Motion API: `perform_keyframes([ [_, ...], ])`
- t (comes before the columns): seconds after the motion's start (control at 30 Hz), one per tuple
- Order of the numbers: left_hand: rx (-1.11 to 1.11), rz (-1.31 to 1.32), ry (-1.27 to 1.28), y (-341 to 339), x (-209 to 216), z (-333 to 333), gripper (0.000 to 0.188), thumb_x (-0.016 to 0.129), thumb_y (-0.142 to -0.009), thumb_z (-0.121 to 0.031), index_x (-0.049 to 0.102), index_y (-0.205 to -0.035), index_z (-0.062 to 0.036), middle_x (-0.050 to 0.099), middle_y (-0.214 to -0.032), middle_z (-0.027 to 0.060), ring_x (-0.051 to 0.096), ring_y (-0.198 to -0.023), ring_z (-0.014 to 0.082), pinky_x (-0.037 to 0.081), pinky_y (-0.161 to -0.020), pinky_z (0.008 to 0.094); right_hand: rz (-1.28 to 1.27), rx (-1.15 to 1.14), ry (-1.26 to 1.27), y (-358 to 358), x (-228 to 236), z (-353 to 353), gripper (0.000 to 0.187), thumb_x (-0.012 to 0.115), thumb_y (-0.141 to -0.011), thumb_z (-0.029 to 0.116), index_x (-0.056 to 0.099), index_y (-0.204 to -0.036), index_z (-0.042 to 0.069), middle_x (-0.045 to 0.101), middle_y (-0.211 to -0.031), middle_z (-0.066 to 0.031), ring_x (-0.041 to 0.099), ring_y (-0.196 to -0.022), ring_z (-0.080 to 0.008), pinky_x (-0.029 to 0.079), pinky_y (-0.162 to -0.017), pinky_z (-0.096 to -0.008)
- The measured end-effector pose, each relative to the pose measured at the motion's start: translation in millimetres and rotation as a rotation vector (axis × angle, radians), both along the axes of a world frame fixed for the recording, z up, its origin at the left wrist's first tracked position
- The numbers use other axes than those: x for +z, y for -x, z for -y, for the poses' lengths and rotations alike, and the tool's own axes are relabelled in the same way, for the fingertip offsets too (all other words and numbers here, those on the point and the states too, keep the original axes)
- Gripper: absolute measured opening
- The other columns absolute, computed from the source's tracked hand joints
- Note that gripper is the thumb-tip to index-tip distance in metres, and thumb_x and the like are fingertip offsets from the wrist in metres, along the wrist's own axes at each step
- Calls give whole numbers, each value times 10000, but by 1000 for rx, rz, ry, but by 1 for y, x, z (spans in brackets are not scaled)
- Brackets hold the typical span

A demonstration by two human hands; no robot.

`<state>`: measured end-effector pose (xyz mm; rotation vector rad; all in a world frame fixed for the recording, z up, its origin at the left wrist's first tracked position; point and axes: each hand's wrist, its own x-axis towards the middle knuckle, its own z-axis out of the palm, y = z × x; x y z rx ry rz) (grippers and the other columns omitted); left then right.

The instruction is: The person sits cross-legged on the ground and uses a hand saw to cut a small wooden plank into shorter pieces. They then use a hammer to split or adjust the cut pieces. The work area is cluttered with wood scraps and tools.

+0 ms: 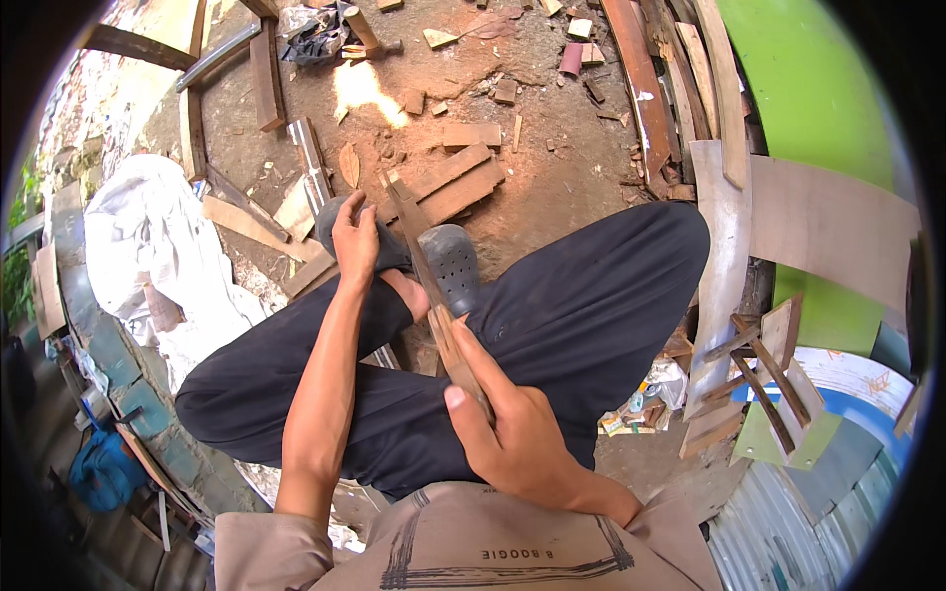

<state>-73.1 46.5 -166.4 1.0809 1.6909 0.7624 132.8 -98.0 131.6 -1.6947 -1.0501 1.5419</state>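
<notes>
1. The right hand [517,433], at lower centre, grips the near end of a long, thin wooden piece [424,268], its thumb on the left side and its index finger stretched along the right.
2. The left hand [355,236] is near the piece's far end, just left of it. Its fingers are bent inward; whether they hold anything cannot be told.
3. The wooden piece's long axis slants from the lower centre towards the upper left, the narrow far end pointing up the frame. Its upper part is dark brown and slim; the near part is paler, wider and ridged. Whether it is one length or several laid together is unclear.
4. Beneath it are smooth dark trousers [601,295] and a grey, rubbery clog [450,266] pierced with round holes.
5. Just beyond, rough-edged brown planks [463,187] lie on gritty, reddish ground [552,187].
6. At left is a crumpled white cloth [148,236]; at upper right, a flat green panel [798,79].
</notes>
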Motion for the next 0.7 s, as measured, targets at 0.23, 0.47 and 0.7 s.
perform_keyframes([
  [0.23, -361, -244, 75, -32, 14, -23, 889, 786, -834, -398, 413, -1521, 26, 505, -1504, 256, 623, -1264, 348, 495, -1046, 415, 38, -182, -66, -44, 17, 47, 550, 505, -1031, 204, 440, -1469, -122, 723, -1070, -238, 617, -628, -99, 475, -567, -257],
  [0.47, -444, -338, 127, -20, 5, -47, 842, 893, -699, -536, 634, -1388, -127, 689, -1277, 217, 657, -1206, 330, 505, -1023, 413, 179, -339, -111, -42, 0, 39, 555, 514, -1028, 219, 451, -1476, -101, 728, -1014, -180, 576, -637, -75, 469, -585, -250],
  [0.7, -452, -272, 119, -7, -7, -52, 765, 908, -721, -462, 647, -1340, -95, 701, -1263, 185, 669, -1182, 294, 515, -1005, 382, 109, -222, -132, -26, 9, 35, 548, 518, -1025, 213, 459, -1466, -108, 736, -1038, -195, 620, -647, -93, 498, -603, -250],
])
